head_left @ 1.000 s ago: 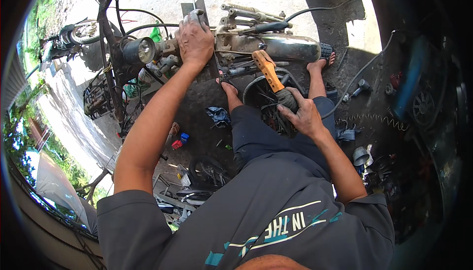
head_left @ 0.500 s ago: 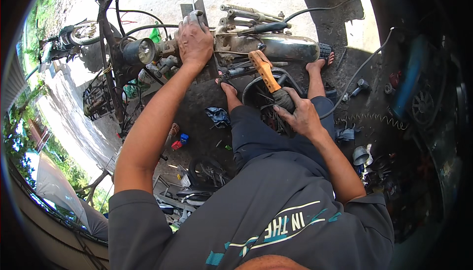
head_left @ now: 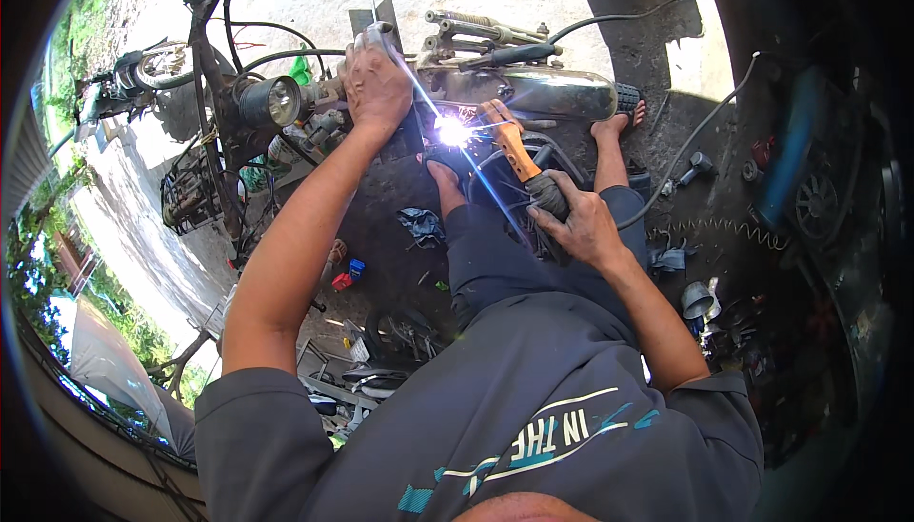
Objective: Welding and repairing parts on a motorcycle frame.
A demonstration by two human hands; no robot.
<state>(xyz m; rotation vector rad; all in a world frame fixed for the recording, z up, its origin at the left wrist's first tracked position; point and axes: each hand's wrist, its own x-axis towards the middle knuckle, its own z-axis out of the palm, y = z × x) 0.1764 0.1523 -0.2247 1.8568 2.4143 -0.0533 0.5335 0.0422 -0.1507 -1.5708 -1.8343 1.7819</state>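
Observation:
My right hand is closed round the dark grip of an orange welding electrode holder. A thin rod runs from its jaws to a bright welding arc, whose glare hides the metal there. My left hand wraps over the top of a dark flat plate standing on edge, just left of the arc. What its fingertips grip is partly hidden. Beyond the arc lies a worn motorcycle frame with a rounded metal fender and a round headlight.
A black cable loops from the holder toward the right. My bare leg and sandalled foot are beside the fender. A hammer-like tool, a coiled wire and a metal cup lie at right. A crumpled blue cloth lies on the floor.
A bright arc with sparks and blue-white glare has appeared at the rod's tip, where there was no light before. Both hands have stayed nearly in place.

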